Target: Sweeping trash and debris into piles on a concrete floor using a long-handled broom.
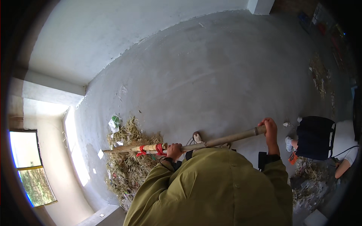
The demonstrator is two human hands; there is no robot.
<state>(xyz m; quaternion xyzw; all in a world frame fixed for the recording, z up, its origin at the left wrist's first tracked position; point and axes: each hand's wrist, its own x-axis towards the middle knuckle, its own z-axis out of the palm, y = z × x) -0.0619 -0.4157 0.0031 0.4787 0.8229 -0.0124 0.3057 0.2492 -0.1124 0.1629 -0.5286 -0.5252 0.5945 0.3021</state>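
Observation:
A long broom with a bamboo handle lies across the front of my body, slanting up to the right. My right hand is wrapped round the handle's upper end. Farther down, my left hand is closed round the handle, just right of red cloth ties that bind the broom's lower part. The broom's head reaches left over a heap of dry straw-like litter, and I cannot make out its bristles clearly against it.
A white and green plastic scrap lies at the heap's far edge. On the right, another person in dark and white clothing is beside a second litter heap. More litter lies far right. White walls border the grey concrete floor.

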